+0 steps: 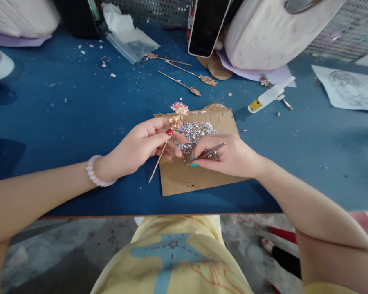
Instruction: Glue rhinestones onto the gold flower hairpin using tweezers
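My left hand pinches a thin gold hairpin just below its ornament, a pink flower with gold parts beneath it. The stick slants down toward the table's front edge. My right hand is closed on dark metal tweezers, whose tips point left, low over the cardboard. A pile of small silver and blue rhinestones lies on the cardboard between and behind my hands. My fingers partly cover the pile.
Behind the cardboard lie several gold hairpins, a plastic bag and a phone. A glue bottle and a printed sheet are at the right. A tape roll sits far left. A person's foot shows below.
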Tool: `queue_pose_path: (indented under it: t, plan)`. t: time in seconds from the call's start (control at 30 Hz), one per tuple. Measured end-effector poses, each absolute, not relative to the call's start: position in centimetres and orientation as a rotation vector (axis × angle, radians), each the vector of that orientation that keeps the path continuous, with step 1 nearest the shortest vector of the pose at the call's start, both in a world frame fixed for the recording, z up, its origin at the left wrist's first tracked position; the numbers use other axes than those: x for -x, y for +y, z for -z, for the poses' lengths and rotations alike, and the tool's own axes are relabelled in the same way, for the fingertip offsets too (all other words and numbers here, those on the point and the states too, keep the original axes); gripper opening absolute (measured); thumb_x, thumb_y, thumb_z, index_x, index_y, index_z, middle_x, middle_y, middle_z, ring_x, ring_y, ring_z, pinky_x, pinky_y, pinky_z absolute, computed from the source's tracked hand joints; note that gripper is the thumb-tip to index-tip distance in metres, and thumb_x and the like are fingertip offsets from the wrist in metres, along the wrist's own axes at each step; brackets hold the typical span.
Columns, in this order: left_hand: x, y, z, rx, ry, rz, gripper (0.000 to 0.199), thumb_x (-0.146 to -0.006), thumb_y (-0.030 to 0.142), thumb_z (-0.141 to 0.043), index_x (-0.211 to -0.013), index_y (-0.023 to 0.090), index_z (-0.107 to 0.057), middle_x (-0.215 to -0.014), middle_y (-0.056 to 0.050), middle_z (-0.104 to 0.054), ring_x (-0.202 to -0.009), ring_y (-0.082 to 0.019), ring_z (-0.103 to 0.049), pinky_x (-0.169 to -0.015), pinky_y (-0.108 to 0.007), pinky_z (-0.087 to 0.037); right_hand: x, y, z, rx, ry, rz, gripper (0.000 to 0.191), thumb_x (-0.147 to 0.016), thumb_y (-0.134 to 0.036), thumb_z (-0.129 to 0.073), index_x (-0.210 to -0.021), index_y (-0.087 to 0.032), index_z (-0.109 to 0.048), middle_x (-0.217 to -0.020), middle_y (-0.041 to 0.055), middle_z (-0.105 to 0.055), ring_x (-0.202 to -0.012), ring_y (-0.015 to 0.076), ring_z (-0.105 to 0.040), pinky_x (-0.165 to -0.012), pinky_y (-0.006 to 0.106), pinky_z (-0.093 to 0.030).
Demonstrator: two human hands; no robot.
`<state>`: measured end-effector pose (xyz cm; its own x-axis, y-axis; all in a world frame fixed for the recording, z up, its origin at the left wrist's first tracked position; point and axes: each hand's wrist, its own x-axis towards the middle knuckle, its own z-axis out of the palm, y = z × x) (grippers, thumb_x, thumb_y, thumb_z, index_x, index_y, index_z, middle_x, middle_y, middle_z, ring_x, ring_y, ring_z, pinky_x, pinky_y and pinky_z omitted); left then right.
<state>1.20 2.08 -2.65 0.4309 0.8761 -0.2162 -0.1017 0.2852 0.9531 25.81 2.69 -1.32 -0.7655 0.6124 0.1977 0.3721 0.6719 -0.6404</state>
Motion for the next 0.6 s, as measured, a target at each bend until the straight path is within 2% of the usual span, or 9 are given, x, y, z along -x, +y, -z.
queue_pose_path:
  t: [0.17, 0.4, 0.6]
  plan:
    - [-1.19, 2.10, 2.94, -1.068, 0.901, -0.784, 0.017, -0.100, 0.024, -0.061, -0.113, 0.018, -0.069, -0.105, -0.005, -0.076, -0.069, -0.010, -0.071, -0.063, -0.020, -0.060, -25.68, 2.60, 1.52, 0.735, -2.486, -0.803, 0.015, -0.095, -0.027, -0.070, -0.086, -0.016, -0.069, -0.076, 0.0010, -0.073, -0.066, 0.0094, -0.064, -0.065, 0.022, -0.047]
    - [-1.07, 2.13, 3.03, -1.076, 0.901, -0.764, 0.015, -0.099, 0.024, -0.060, -0.110, 0.018, -0.069, -0.105, -0.005, -0.077, -0.069, -0.010, -0.072, -0.063, -0.021, -0.060, -25.73, 2.71, 1.52, 0.743, -2.462, -0.790, 0.010, -0.094, -0.022, -0.071, -0.087, -0.015, -0.069, -0.080, 0.0016, -0.075, -0.074, 0.0103, -0.068, -0.071, 0.021, -0.049]
    - [-1.20, 2.18, 2.85, -1.047, 0.875, -0.757, 0.012, -0.100, 0.022, -0.059, -0.108, 0.017, -0.067, -0.101, -0.003, -0.077, -0.067, -0.009, -0.072, -0.064, -0.020, -0.061, -25.68, 2.75, 1.53, 0.745, -2.480, -0.792, 0.011, -0.094, -0.024, -0.073, -0.087, -0.015, -0.070, -0.080, 0.0013, -0.075, -0.073, 0.0103, -0.067, -0.069, 0.022, -0.049]
